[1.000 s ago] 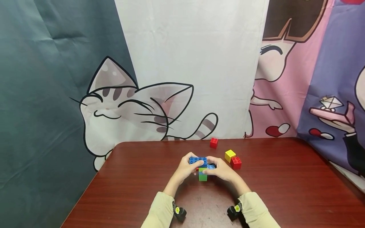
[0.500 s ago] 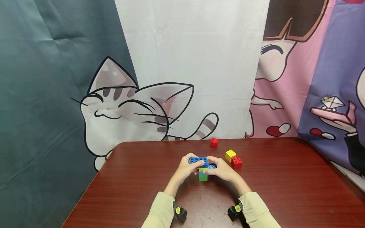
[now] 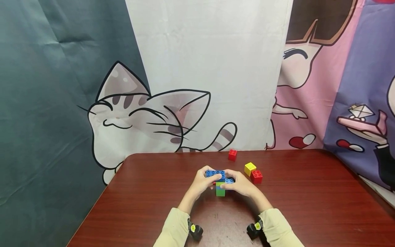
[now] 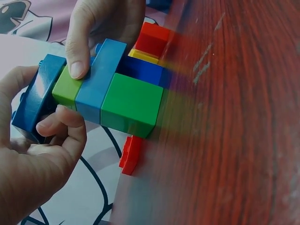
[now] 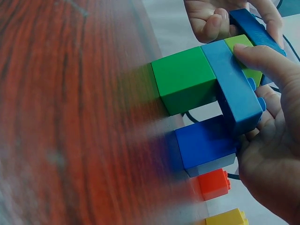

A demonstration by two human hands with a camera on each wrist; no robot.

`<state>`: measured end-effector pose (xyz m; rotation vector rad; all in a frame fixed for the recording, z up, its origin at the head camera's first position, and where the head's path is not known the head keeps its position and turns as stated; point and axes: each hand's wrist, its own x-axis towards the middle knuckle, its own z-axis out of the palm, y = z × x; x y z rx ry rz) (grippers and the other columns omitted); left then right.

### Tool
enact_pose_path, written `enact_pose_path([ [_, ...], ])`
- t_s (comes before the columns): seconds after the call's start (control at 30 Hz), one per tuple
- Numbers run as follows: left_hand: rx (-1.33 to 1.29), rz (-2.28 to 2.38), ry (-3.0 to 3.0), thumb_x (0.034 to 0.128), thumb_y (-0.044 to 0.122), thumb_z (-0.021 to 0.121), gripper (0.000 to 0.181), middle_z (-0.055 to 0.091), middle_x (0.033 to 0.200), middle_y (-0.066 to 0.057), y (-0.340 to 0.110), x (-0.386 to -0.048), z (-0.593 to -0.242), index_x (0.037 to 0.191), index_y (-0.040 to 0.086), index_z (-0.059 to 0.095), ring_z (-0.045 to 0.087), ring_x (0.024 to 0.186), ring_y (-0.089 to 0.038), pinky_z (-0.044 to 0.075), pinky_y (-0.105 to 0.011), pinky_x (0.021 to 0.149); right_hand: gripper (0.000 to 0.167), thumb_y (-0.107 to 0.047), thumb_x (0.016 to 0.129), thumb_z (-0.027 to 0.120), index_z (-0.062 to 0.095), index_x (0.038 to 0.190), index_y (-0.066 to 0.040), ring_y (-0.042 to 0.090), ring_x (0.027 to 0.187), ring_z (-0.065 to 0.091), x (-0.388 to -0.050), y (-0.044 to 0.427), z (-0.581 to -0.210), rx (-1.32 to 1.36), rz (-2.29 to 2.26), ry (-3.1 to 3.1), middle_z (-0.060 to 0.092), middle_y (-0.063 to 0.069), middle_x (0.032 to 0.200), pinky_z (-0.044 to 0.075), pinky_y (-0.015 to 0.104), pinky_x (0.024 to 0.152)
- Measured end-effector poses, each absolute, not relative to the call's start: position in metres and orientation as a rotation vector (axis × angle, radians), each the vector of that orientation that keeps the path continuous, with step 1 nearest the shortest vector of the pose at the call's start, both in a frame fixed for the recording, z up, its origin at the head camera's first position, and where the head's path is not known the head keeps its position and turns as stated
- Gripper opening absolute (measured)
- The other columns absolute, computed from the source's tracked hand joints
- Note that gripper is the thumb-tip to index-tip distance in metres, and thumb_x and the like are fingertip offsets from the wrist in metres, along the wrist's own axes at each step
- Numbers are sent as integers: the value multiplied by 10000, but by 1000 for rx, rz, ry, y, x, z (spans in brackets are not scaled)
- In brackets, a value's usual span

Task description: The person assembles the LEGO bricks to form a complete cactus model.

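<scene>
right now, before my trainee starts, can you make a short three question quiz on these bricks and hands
1. Multiple choice: which brick sits between the green brick and the lime green brick?
A) yellow brick
B) light blue brick
C) white brick

2. True or false: the left hand holds the dark blue brick at the top of the stack.

3. Fill in: the loose brick nearest the far edge of the table is ____.

Key: 1. B; 2. true; 3. red
</scene>
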<state>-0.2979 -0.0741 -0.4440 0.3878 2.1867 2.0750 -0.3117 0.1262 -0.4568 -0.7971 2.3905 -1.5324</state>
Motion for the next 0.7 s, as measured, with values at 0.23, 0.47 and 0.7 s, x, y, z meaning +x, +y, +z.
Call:
enact_pose_path([
  [0.23,391,2054,2178,897,74,669,214,487,627,22,-75,-297,-440,1004,-61,542,417,522,-149,417,-221,519,494,-312,868,702,564,1280,-76,266,1113,566,-313,126,-458,-793,-1532,2391,643,134,1196,535,418,949],
  [0.47,431,2059,2182,889,36,661,208,490,633,-14,-75,-292,-429,982,-102,537,418,515,-157,420,-229,526,492,-306,877,692,561,1284,-61,250,1112,573,-313,127,-458,-811,-1536,2393,644,145,1204,538,376,943],
  [0.7,393,2160,2127,884,28,671,165,489,617,20,-71,-298,-445,939,-52,537,409,523,-144,407,-223,520,476,-292,869,701,572,1264,-59,216,1077,583,-314,127,-459,-805,-1541,2394,647,141,1182,534,278,909],
])
